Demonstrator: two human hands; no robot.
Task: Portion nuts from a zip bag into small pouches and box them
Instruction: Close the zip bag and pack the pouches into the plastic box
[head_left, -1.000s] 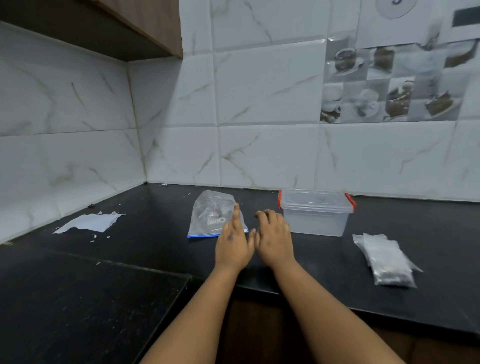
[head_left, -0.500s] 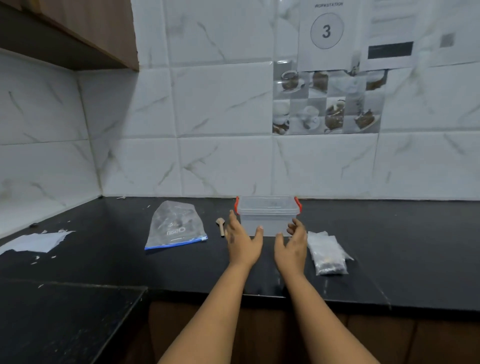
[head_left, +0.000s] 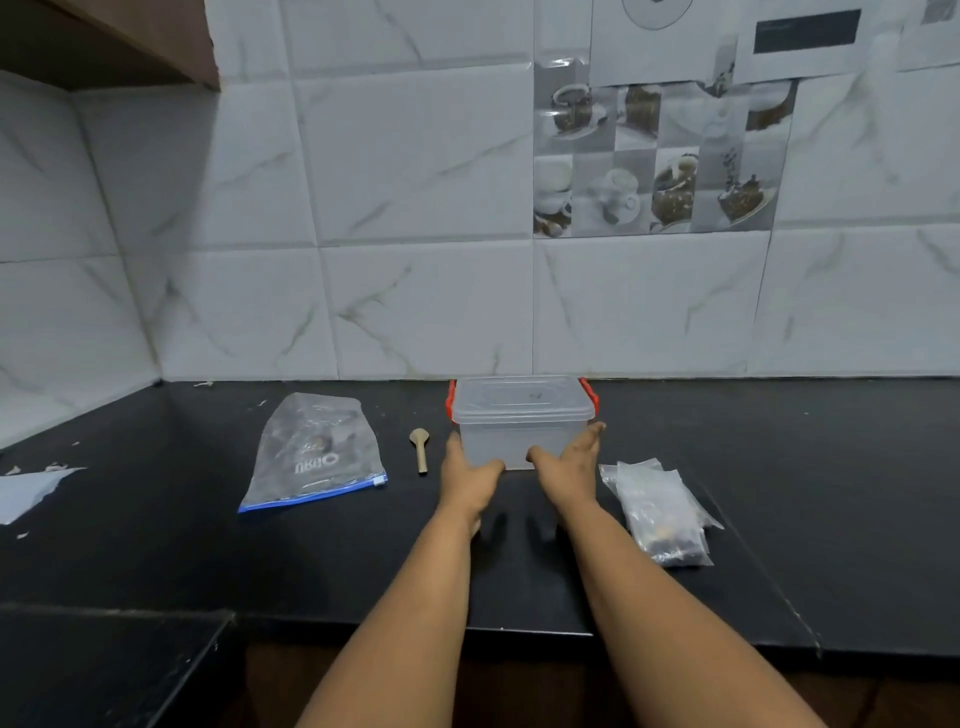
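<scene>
A clear plastic box (head_left: 522, 413) with a shut lid and red side clips stands on the black counter (head_left: 805, 493) near the tiled wall. My left hand (head_left: 467, 475) holds its front left corner, thumb on the front wall. My right hand (head_left: 569, 465) holds the front right corner, fingers lying along the right side. A zip bag (head_left: 317, 452) with a blue seal and a few dark nuts lies flat to the left. A pile of small clear pouches (head_left: 662, 512) with dark contents lies to the right.
A small wooden spoon (head_left: 420, 449) lies between the zip bag and the box. Torn white paper (head_left: 26, 491) and scraps sit at the far left. A lower black surface (head_left: 104, 670) juts out at the near left. A wall cabinet (head_left: 130, 41) hangs at the upper left.
Both hands moved forward from the bare counter to the box and took hold of its front corners. The camera view swung right, so the box now sits in the middle.
</scene>
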